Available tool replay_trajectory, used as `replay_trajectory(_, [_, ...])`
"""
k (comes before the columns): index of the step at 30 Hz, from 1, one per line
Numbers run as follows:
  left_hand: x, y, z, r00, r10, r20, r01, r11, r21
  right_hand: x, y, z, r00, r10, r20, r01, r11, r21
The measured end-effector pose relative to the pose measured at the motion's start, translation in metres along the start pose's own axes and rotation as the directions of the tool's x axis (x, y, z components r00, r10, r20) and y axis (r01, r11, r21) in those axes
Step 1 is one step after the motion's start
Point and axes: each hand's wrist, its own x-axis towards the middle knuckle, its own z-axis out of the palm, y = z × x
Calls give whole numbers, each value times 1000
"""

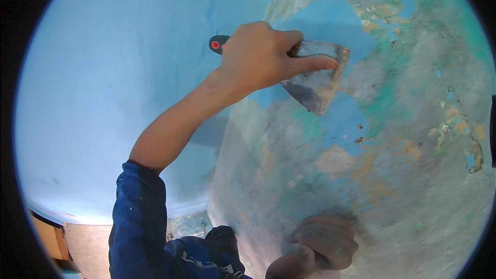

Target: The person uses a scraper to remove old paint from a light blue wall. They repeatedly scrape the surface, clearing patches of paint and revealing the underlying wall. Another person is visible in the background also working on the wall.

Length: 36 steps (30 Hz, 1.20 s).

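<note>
My left hand (258, 57) reaches up from the lower left, gripping a putty knife by its black handle (217, 45) with a red ring at the end. The wide, dirty metal blade (316, 89) lies at the mottled wall (392, 175), over a blue patch among scraped grey, green and ochre areas. One finger stretches along the blade. Low in the view, my right hand (325, 243) is closed, in shadow close to the wall; what it holds, if anything, I cannot make out.
A smooth light blue wall (93, 72) fills the left side and meets the scraped surface at a corner. At the lower left show beige tiles (85, 243) and a wooden frame (54, 237). My blue sleeve (137, 206) and clothing take up the lower middle.
</note>
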Motion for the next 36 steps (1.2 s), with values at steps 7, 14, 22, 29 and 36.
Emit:
replay_trajectory(7, [13, -6, -7, 997, -6, -77, 12, 997, 76, 25, -2, 6, 954, -269, 132, 274, 961, -27])
replay_trajectory(14, [7, -3, 0, 997, 51, -49, -41, 982, 185, 22, 27, 0, 941, -230, 249, 205, 971, 120])
replay_trajectory(22, [2, -4, 17, 989, 99, -112, -70, 968, 241, 28, 26, 2, 922, -208, 326, 151, 969, 193])
replay_trajectory(29, [-1, 28, 30, 974, 198, -107, -204, 977, -54, 29, 30, 14, 943, -208, 259, 180, 975, 126])
replay_trajectory(36, [22, -11, 16, 927, 343, -149, -337, 939, 68, 26, 28, 23, 958, -187, 218, 160, 977, 139])
